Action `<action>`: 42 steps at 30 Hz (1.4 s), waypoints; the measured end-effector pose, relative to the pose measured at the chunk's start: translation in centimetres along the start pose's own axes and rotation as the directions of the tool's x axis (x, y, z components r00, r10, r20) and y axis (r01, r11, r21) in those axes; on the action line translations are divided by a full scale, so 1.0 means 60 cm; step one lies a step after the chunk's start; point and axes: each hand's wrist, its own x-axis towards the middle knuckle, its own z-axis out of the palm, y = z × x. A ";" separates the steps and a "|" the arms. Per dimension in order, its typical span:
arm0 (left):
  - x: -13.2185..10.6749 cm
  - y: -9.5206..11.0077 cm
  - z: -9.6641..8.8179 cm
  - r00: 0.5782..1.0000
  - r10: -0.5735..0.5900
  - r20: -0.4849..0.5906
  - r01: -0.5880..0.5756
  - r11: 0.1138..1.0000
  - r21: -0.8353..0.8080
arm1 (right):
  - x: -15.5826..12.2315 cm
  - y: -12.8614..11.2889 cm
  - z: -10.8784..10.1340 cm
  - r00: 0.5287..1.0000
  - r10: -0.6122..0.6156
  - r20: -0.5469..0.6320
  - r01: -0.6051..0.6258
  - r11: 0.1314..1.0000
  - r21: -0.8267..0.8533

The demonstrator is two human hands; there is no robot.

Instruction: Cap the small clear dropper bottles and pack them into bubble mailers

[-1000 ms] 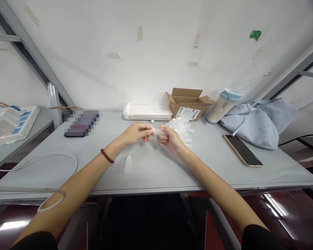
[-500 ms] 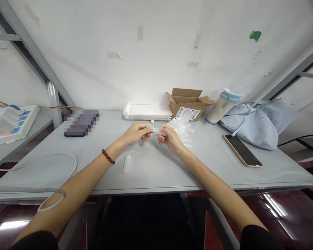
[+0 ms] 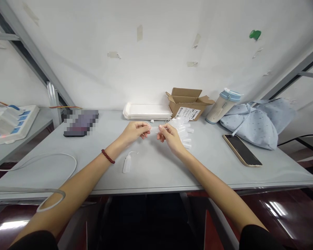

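My left hand [image 3: 136,132] is closed in a pinch above the table, thumb against fingers. Facing it, my right hand [image 3: 170,137] also pinches with thumb and forefinger. Between the fingertips runs a small translucent plastic piece [image 3: 154,128], mostly covered by the fingers; it looks like part of a small bottle. A thin pale strand shows by the left fingers. Nearer the table edge lies a small translucent bottle [image 3: 127,164] with a thin string at its neck. Beside and behind my right hand is a pile of similar translucent bottles [image 3: 187,131], partly hidden by it.
Behind the hands lie a stack of white trays [image 3: 149,110], a small white bit [image 3: 152,121] and an open cardboard box [image 3: 189,104]. Rightward are a tumbler [image 3: 221,107], a blue cloth bag [image 3: 250,125] and a phone [image 3: 242,150]. Another phone [image 3: 80,123] and a white cable [image 3: 74,161] are left.
My hands have drawn slightly apart, and less of the translucent piece shows between them. The bottle on the table and the pile have stayed put.
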 end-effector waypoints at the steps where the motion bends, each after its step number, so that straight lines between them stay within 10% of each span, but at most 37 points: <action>1: -0.001 0.001 0.000 1.000 0.015 0.001 -0.015 1.000 0.011 | 0.000 0.000 0.000 1.000 0.012 -0.009 -0.012 1.000 0.005; 19: -0.007 0.010 0.003 0.963 -0.244 0.111 0.249 0.968 -0.038 | -0.001 0.003 -0.001 0.988 -0.144 0.057 0.149 0.985 -0.091; 42: -0.015 0.007 0.015 0.953 0.295 0.064 -0.300 0.902 0.310 | 0.002 -0.013 -0.011 0.997 -0.066 0.039 0.066 0.998 -0.012</action>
